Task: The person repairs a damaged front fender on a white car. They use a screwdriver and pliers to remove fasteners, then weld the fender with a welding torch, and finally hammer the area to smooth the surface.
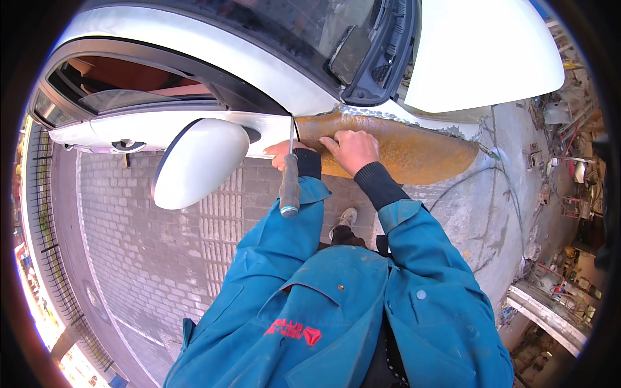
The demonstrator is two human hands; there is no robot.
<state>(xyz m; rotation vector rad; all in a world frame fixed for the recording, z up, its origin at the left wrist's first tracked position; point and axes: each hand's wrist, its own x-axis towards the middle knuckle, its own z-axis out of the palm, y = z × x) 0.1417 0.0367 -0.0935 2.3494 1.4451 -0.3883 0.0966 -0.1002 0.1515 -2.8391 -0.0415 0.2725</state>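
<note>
Hands at a car's rusted fender

Left hand grips a grey-handled metal screwdriver, tip up at the door/fender seam; right hand lies flat, fingers spread, on the rusty orange bare-metal fender panel of a white car w/ white side mirror, above grey brick paving.

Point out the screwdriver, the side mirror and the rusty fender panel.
screwdriver point(288, 184): head view, on its grey handle, by the left hand.
side mirror point(197, 161): head view, middle of its white housing.
rusty fender panel point(420, 152): head view, bare orange surface right of the right hand.
</note>
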